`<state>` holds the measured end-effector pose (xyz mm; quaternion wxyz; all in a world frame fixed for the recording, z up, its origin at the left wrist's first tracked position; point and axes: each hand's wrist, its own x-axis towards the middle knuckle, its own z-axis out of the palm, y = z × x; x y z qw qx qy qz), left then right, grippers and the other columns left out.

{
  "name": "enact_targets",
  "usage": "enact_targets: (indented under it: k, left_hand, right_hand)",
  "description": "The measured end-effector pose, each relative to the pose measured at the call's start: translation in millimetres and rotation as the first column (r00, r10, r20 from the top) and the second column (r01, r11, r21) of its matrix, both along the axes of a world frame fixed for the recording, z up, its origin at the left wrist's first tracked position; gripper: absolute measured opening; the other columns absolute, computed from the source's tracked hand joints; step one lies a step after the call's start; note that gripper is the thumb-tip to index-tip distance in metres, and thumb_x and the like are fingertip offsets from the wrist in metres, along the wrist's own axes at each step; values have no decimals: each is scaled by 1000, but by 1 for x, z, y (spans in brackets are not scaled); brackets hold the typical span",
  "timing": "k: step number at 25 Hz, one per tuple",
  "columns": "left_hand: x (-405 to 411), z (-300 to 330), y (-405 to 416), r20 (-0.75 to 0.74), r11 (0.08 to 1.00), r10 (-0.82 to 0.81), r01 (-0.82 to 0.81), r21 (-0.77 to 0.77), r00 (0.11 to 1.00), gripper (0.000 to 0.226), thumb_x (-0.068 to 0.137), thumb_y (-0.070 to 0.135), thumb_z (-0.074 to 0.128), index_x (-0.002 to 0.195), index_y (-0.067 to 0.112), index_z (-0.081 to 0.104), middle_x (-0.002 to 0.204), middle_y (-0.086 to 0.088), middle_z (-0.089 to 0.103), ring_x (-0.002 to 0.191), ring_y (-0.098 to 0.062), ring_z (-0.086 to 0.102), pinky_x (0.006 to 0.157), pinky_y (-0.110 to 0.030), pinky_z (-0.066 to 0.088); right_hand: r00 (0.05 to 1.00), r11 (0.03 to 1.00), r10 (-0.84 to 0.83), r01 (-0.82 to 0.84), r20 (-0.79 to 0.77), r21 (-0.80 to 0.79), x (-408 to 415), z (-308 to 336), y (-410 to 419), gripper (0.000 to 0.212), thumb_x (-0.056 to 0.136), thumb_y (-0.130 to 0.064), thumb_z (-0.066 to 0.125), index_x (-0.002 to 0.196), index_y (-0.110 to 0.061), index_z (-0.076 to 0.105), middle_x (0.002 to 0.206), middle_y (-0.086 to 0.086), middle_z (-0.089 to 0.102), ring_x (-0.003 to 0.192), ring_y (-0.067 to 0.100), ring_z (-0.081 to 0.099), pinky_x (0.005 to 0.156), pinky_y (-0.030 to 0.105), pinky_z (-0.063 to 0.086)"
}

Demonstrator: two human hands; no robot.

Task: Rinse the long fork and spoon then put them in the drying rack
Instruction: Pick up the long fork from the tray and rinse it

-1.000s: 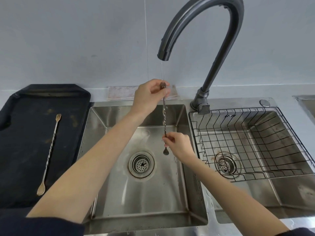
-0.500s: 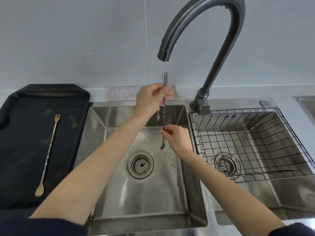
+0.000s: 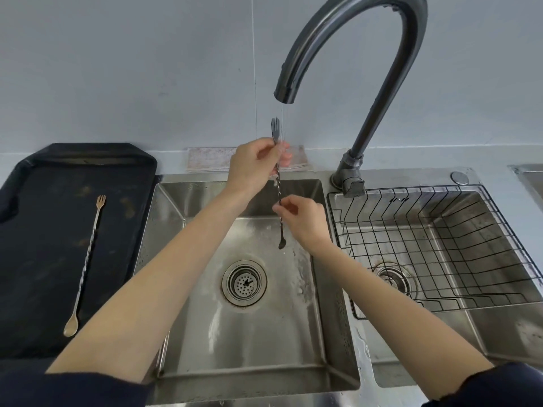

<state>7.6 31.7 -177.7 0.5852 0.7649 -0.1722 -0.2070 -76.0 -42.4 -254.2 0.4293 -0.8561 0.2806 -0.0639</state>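
Note:
A long silver twisted utensil (image 3: 278,186), fork at the top and spoon at the bottom, hangs upright over the left sink basin (image 3: 205,333). A thin stream of water from the dark faucet (image 3: 346,48) falls beside its fork end. My left hand (image 3: 255,165) grips the stem just below the fork tines. My right hand (image 3: 302,218) pinches the stem lower down, above the spoon bowl. A second, gold-coloured long fork-spoon (image 3: 86,262) lies on the black tray (image 3: 35,289) at the left. The wire drying rack (image 3: 440,248) sits in the right basin with nothing in it.
A drain strainer (image 3: 244,282) sits in the floor of the left basin. A folded cloth (image 3: 205,160) lies against the wall behind the sink. Another drain (image 3: 395,282) shows under the rack. Water wets the divider between the basins.
The silver utensil has risen, so its fork end now stands clear above my left hand in the water stream. My right hand has moved up the stem with it.

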Motion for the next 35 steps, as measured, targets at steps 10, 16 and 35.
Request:
enact_targets:
  k: [10,16,35]
  left_hand:
    - [6,4,1,121,998,-32,27,50,992,26,92,22,49,102,7,69,87,-1,69,60,9,62,72,-11,52]
    - [13,14,2,-27,998,-22,20,-61,999,23,90,16,54,110,12,65,92,1,69,72,-1,67,61,-7,52]
    - [53,4,57,-385,842,294,-428,-329,875,17,96,22,41,81,21,49,87,5,67,68,0,68,65,-13,52]
  right_hand:
    - [997,993,-26,17,76,116,24,9,-2,21,89,-22,58,89,-6,71,74,11,70,59,11,51,60,25,42]
    - [999,992,32,-28,-28,122,5,-8,2,22,92,-20,53,95,-7,71,94,15,75,63,24,67,64,31,55]
    - [984,973,54,-14,168,-230,22,37,-29,19,91,-19,56,102,-10,69,95,10,73,87,25,67,87,39,52]
